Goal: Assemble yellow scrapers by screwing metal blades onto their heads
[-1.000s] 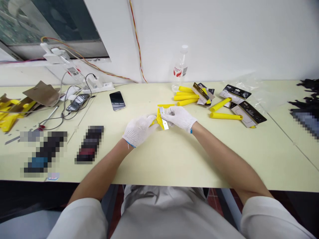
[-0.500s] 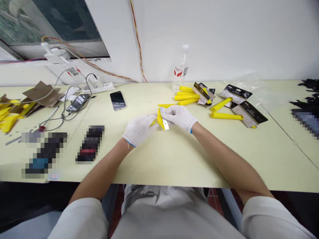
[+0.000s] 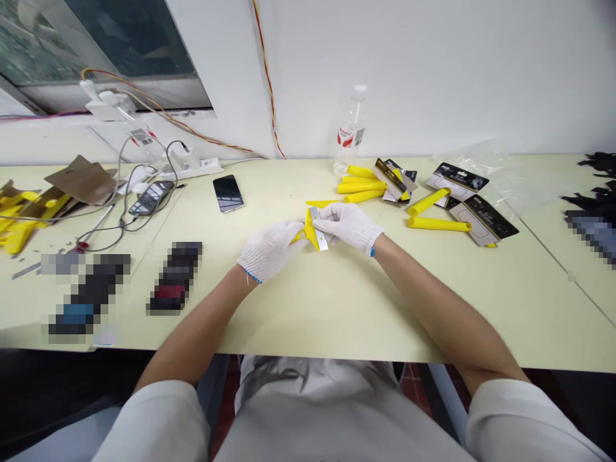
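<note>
Both hands wear white knitted gloves and meet over the middle of the table. My left hand [image 3: 273,249] is closed around the narrow end of a yellow plastic scraper head [image 3: 310,230]. Against its wide edge lies a flat metal blade [image 3: 322,240] with small holes. My right hand [image 3: 352,226] pinches this blade between thumb and fingers, pressed to the plastic. Whether the blade is fixed to the head I cannot tell. Just behind the hands, a yellow piece [image 3: 317,203] lies on the table, partly covered by my right hand.
Yellow handle tubes [image 3: 363,188] and printed cards [image 3: 484,218] lie at the back right, beside a plastic bottle [image 3: 350,138]. A phone [image 3: 228,193] rests left of centre. Farther left are cables, a power strip [image 3: 199,168], cardboard [image 3: 79,181] and yellow parts [image 3: 22,237].
Almost nothing differs. Both hands stay at the scraper head and blade, and the whole view has shifted very slightly.
</note>
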`<act>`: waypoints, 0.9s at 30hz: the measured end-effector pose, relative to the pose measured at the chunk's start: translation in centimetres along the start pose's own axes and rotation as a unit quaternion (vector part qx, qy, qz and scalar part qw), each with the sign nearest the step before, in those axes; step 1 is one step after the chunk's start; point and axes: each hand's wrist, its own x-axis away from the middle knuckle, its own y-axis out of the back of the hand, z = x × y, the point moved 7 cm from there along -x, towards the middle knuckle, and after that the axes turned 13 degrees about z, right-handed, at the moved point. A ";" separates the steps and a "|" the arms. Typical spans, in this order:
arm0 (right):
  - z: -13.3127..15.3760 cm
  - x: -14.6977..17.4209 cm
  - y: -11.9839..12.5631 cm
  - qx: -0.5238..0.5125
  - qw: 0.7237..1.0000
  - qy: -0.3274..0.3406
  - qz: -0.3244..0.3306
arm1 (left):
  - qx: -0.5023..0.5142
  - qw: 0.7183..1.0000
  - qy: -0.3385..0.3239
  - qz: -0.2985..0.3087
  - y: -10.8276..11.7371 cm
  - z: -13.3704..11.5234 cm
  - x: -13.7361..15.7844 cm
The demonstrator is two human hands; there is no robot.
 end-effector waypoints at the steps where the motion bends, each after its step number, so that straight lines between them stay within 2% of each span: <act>1: 0.1 0.1 0.0 0.001 1.000 -0.003 0.002 | 0.005 1.000 0.001 0.003 0.1 0.0 0.0; 10: 0.0 -0.1 0.0 -0.010 1.000 -0.015 0.006 | 0.042 0.999 0.022 0.026 0.6 0.2 0.0; 16: 0.1 0.0 -0.3 -0.001 1.000 -0.002 0.009 | 0.030 0.998 0.036 0.039 0.4 0.1 -0.2; 27: -0.1 -0.1 -0.2 -0.003 1.000 0.005 0.006 | 0.008 1.000 0.009 0.022 -0.1 0.3 -0.2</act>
